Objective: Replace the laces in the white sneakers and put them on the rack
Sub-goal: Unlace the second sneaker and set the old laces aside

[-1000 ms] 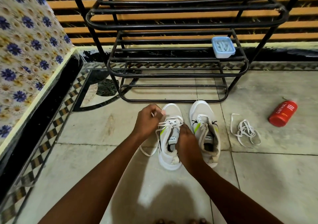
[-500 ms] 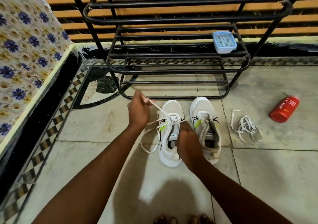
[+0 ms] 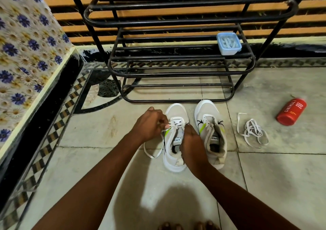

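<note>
Head view, looking down at your hands over the floor. Your left hand (image 3: 151, 123): fingers curled, pinching the white lace (image 3: 173, 125) at the upper eyelets of the left sneaker (image 3: 173, 138); grip is tight on the lace end. Your right hand (image 3: 191, 143): fingers bent down at the sneaker's right eyelet row, back of the hand toward the camera; whether that grip actually pinches the lace cannot be told, the fingertips are hidden.

Lace crosses over the front eyelets of the left sneaker; a loose loop of it trails onto the tile on the sneaker's left side. Tongue stands up, opening bare.

Right sneaker (image 3: 210, 132) sits just beside the left one, toes pointing the same way, toward the rack; eyelets unlaced, tongue slack. Both have white uppers with a lime-green stripe and black marks.

Spare lace (image 3: 252, 131), white, lies in a loose tangle on the floor (image 3: 282, 176) to the right of the pair, apart from it.

Red bottle (image 3: 291, 111) lies on its side farther right.

Black metal rack (image 3: 176, 56) stands directly beyond the sneaker toes, several barred tiers. Small blue lidded box (image 3: 228, 43) rests on a middle tier, right end.

Floral cloth (image 3: 23, 41) covers a raised surface at far left.
</note>
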